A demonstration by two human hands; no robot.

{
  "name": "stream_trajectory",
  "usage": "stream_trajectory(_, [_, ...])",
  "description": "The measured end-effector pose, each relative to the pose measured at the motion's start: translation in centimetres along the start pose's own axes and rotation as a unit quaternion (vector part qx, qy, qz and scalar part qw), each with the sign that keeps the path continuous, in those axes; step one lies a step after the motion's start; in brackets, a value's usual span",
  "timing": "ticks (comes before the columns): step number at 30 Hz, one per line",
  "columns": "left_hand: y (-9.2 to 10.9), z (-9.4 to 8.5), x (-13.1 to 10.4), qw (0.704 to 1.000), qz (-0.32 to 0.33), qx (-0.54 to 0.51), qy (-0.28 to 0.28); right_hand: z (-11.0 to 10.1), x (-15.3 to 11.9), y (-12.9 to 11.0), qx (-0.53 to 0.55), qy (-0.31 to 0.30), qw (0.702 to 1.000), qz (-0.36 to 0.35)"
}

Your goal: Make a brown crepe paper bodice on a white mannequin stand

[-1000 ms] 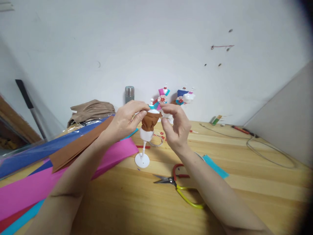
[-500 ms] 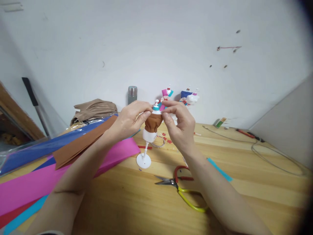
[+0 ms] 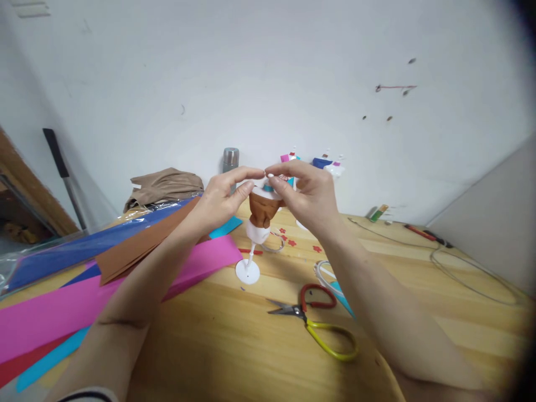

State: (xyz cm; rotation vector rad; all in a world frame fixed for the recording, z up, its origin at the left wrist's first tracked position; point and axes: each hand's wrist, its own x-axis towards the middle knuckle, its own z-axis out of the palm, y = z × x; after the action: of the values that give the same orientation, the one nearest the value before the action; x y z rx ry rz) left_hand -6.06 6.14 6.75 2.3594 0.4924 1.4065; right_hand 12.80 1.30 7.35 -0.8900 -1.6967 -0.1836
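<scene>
A small white dress form (image 3: 258, 230) stands upright on a round base, its bust wrapped in brown sheet material (image 3: 264, 209). A teal band (image 3: 268, 187) circles its neck. My right hand (image 3: 312, 190) has thumb and index finger closed round the white knob (image 3: 270, 176) on top. My left hand (image 3: 228, 198) is at the form's left shoulder, index finger stretched toward the knob and thumb apart from it; nothing shows in it. Fingers partly hide the neck.
Scissors (image 3: 299, 311) lie open in front. Brown sheets (image 3: 138, 245) and pink sheets (image 3: 205, 262) are on the left. Behind stand other dressed forms (image 3: 321, 162) and a flask (image 3: 230, 159). Small red flowers (image 3: 292, 243) and a wire (image 3: 444, 262) lie on the wooden table (image 3: 201, 346).
My right thumb and index finger have moved up from the form's shoulder to its knob. My left thumb and index finger have spread apart. The view has shifted slightly.
</scene>
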Motion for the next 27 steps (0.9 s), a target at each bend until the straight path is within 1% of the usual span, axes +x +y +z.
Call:
stream_trajectory(2, [-0.6, 0.0, 0.1, 0.999, -0.041, -0.015, 0.027, 0.1, 0.0, 0.1, 0.006, 0.004, 1.000, 0.007])
stream_trajectory(4, [-1.2, 0.1, 0.3, 0.994, -0.096, -0.054, 0.029, 0.2, 0.0, 0.3, 0.011, 0.009, 1.000, 0.016])
stream_trajectory(6, [-1.6, 0.2, 0.4, 0.983, -0.141, -0.119, -0.001, 0.3, -0.1, 0.6, 0.012, 0.011, 1.000, 0.018])
stream_trajectory(7, [-1.7, 0.2, 0.4, 0.976, -0.153, -0.155, -0.021, 0.3, 0.0, 0.6, 0.010, 0.009, 1.000, 0.018])
stream_trajectory(10, [-1.5, 0.3, 0.3, 0.957, -0.158, -0.238, -0.054, 0.4, 0.0, 0.7, 0.008, 0.004, 1.000, 0.024])
stream_trajectory(13, [-1.4, 0.4, 0.3, 0.949, -0.152, -0.271, -0.053, 0.5, 0.0, 0.5, 0.021, 0.000, 0.999, 0.026])
stream_trajectory(15, [-1.6, 0.6, 0.4, 0.938, -0.160, -0.302, -0.052, 0.5, 0.0, 0.5, 0.033, -0.004, 0.999, 0.023])
stream_trajectory(19, [-2.6, 1.2, 0.7, 0.900, -0.192, -0.387, -0.060, 0.4, 0.0, 0.6, 0.038, -0.011, 0.999, 0.031])
stream_trajectory(22, [-2.8, 1.7, 0.8, 0.866, -0.216, -0.442, -0.089, 0.2, 0.2, 0.7, 0.045, -0.020, 0.998, 0.046])
stream_trajectory(25, [-2.6, 2.1, 0.7, 0.843, -0.245, -0.466, -0.110, -0.1, 0.3, 0.8, 0.061, -0.029, 0.996, 0.052])
stream_trajectory(27, [-2.5, 2.3, 0.6, 0.842, -0.260, -0.458, -0.111, -0.3, 0.4, 0.8, 0.063, -0.037, 0.996, 0.056])
